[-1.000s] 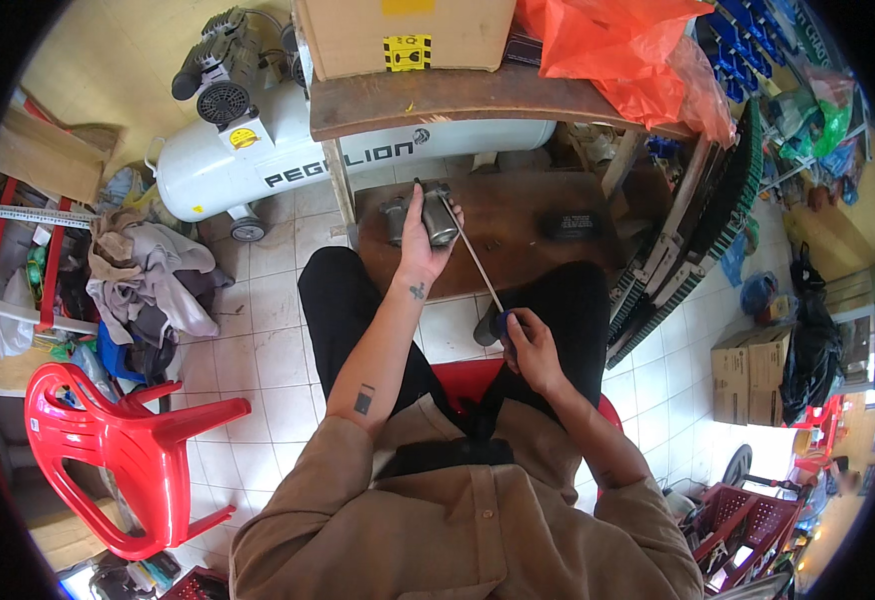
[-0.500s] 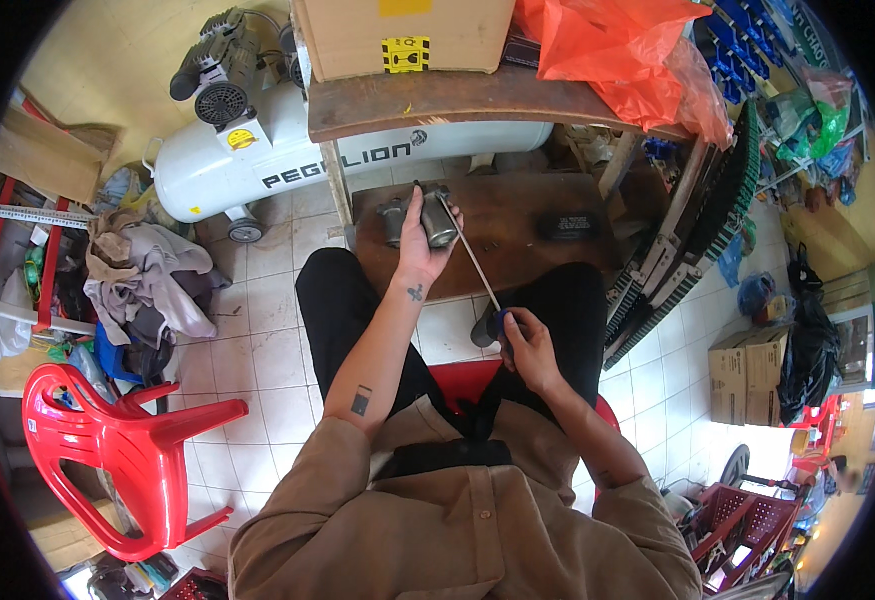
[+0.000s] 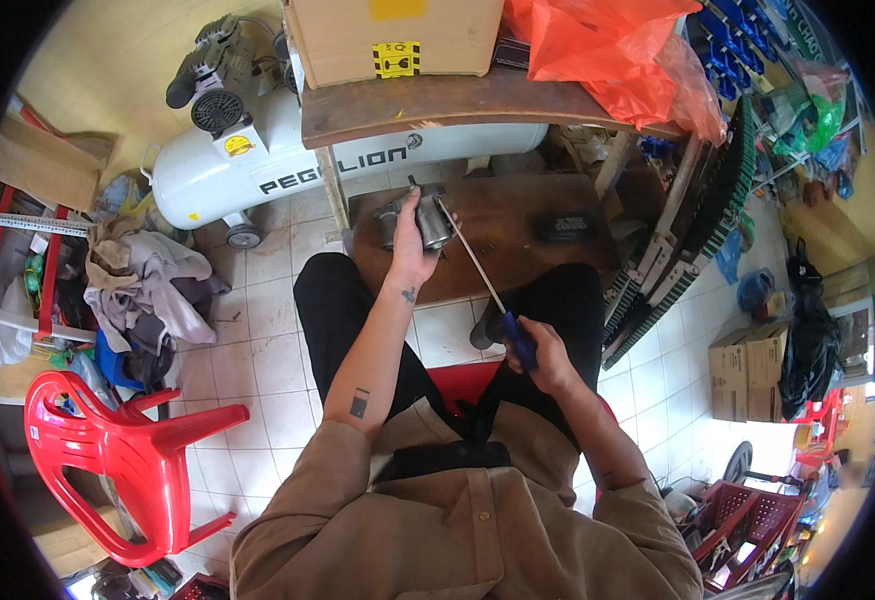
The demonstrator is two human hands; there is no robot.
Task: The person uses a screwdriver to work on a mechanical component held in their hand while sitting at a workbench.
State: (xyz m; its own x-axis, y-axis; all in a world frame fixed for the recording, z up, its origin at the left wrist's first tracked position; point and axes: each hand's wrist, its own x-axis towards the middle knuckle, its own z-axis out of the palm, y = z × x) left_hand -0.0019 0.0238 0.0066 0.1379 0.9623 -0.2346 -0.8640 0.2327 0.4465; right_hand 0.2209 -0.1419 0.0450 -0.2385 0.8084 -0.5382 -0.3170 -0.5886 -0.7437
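Note:
My left hand [image 3: 413, 250] grips a grey metal motor part [image 3: 430, 218] and holds it over a low wooden board [image 3: 518, 225]. In my right hand [image 3: 543, 355] is a long screwdriver with a blue handle [image 3: 518, 340]; its thin shaft [image 3: 470, 258] runs up and left, and the tip meets the metal part. I sit on a red stool [image 3: 463, 385] with my knees apart, in black trousers.
A white air compressor [image 3: 288, 165] lies behind the board, under a wooden table [image 3: 438, 100] carrying a cardboard box [image 3: 393, 35] and an orange plastic bag [image 3: 608, 50]. A red plastic chair [image 3: 118, 450] stands at left, beside a heap of clothes [image 3: 148, 285]. Black racks [image 3: 688, 250] lean at right.
Both hands and the screwdriver keep nearly the same pose; only the view has shifted slightly.

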